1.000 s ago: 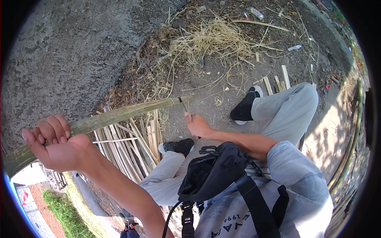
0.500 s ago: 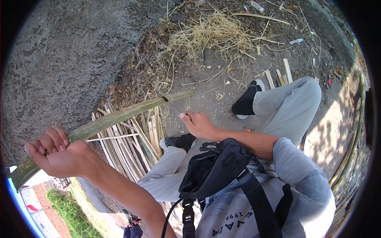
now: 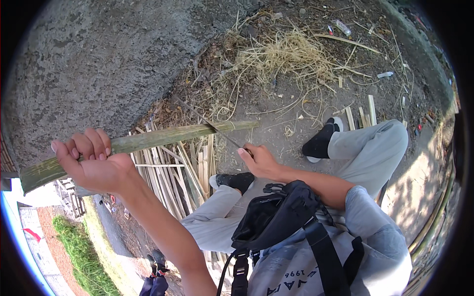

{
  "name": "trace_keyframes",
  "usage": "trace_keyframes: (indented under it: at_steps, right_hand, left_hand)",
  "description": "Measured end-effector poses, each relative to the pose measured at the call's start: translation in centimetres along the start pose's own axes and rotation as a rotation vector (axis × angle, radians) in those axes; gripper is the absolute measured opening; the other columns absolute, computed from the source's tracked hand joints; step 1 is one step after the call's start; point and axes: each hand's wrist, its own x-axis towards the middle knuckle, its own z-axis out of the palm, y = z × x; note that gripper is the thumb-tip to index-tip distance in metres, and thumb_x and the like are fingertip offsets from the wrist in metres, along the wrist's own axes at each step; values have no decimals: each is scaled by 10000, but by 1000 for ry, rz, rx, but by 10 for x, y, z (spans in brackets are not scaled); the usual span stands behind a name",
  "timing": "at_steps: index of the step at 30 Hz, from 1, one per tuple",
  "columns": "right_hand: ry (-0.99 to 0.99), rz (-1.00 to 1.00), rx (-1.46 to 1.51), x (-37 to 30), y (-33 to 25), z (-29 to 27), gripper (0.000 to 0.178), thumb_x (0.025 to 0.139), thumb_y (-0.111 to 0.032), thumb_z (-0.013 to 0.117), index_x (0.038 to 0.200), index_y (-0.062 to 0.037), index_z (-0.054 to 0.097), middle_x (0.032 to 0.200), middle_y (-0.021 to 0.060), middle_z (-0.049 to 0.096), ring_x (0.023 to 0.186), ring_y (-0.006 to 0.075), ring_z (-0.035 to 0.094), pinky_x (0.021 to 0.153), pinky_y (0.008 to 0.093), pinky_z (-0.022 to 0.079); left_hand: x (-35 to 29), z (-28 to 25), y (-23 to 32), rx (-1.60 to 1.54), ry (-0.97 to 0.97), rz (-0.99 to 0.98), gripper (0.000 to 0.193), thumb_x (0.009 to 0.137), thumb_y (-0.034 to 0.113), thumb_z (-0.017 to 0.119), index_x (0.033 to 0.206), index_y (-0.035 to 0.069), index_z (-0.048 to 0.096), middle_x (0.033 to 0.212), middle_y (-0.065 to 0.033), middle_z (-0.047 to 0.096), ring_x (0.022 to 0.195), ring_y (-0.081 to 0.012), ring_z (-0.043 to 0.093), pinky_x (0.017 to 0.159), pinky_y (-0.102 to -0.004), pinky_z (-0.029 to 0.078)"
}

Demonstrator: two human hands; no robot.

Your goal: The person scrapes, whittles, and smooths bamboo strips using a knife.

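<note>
Bamboo piece point(image 3: 163, 138): long and greenish, slants from near the left rim to bare ground at mid-view, wider at the left and tapering to a paler right end.
Left hand point(image 3: 91, 165): holds the bamboo piece close to its wide end, palm turned up, with fingers curled in and thumb out to the left.
Right hand point(image 3: 261, 160): grips the knife by its handle with fingers folded tight, thumb toward the blade.
Knife point(image 3: 226, 136): long and thin in the blade, crosses the bamboo piece near its narrow end, pointing up and left; cannot tell how deep into the surface.
Split strips point(image 3: 170, 185): lie in a pale, loose stack below the bamboo piece, left of the feet.
Shavings point(image 3: 289, 54): sit in a tangled, straw-coloured heap on the dirt, beyond the narrow end.
Grey slab point(image 3: 98, 74): fills the upper left, rough and pitted.
Feet: covered in black, with pale soles, rest apart on the ground.
Black bag point(image 3: 276, 212): hangs at the front of the body, strapped over a pale shirt.
Clear bottle point(image 3: 342, 27): lies beyond the shavings.
</note>
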Motion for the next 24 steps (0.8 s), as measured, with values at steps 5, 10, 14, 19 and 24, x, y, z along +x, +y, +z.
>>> trace_keyframes:
  at_steps: [5,10,14,19,24]
  right_hand:
    - [-12,497,-144,18,43,-25,578,942,-457,411,692,34,583,531,182,560,461,343,559,514,441,459]
    - [15,442,-35,1,-8,-41,554,947,-476,405,653,-23,532,480,73,512,360,181,504,370,347,388]
    - [18,397,9,5,-36,-62,535,946,-471,414,665,-30,523,471,66,493,354,168,485,353,335,368]
    - [23,289,88,7,-92,-79,520,946,-455,431,671,-23,520,471,61,488,361,154,481,350,327,354]
    - [-26,123,41,2,-169,-87,503,944,-450,442,699,-19,532,506,45,492,410,139,510,365,309,365]
  left_hand:
    - [5,-7,-8,-173,-146,-131,381,960,264,469,647,147,285,482,29,208,407,-69,161,398,-242,128]
    - [21,-7,8,-303,-496,-249,347,975,288,425,681,123,346,529,-6,320,463,-117,337,494,-269,317]
    - [45,-3,15,-123,-599,-367,238,958,267,446,892,45,502,900,-111,565,921,-234,560,873,-361,400]
    - [71,19,20,-67,-590,-253,168,913,217,492,958,57,516,889,-89,562,858,-230,563,777,-348,436]
    - [80,39,19,-269,-674,-316,140,896,202,501,904,62,506,818,-66,514,760,-189,511,717,-339,428]
